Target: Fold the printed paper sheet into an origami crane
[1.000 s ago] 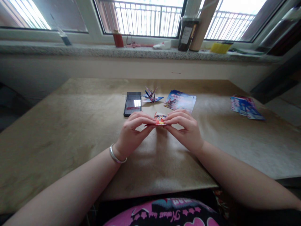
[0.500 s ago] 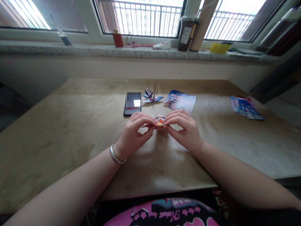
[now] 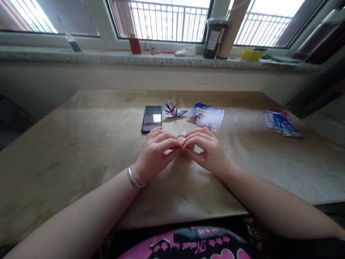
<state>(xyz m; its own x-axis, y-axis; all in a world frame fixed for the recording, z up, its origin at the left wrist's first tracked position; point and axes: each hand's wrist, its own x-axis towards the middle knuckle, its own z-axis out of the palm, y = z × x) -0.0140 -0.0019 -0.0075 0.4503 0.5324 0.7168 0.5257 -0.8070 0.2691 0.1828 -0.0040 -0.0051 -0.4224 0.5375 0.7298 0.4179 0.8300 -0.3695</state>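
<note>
A small piece of folded paper (image 3: 182, 135), printed in colours, is pinched between both hands above the table. My left hand (image 3: 160, 148), with a silver bangle at its wrist, grips it by thumb and fingertips. From the other side my right hand (image 3: 206, 148) pinches it too, and the fingertips of the two hands almost meet. Most of the paper is hidden behind the fingers. Just beyond the hands stands an origami crane (image 3: 174, 110) in blue, white and pink. A smartphone (image 3: 152, 122) lies left of the crane, close to my left fingers.
A stack of printed square sheets (image 3: 207, 116) lies behind my right hand. More printed sheets (image 3: 282, 123) are fanned at the right of the table (image 3: 67, 158). On the windowsill (image 3: 107, 59) stand a red container (image 3: 135, 44), a dark jar (image 3: 214, 39) and a yellow object (image 3: 252, 54).
My hands have drawn closer together, so the fingertips nearly touch. Less of the folded paper shows, and its pointed left end is no longer visible.
</note>
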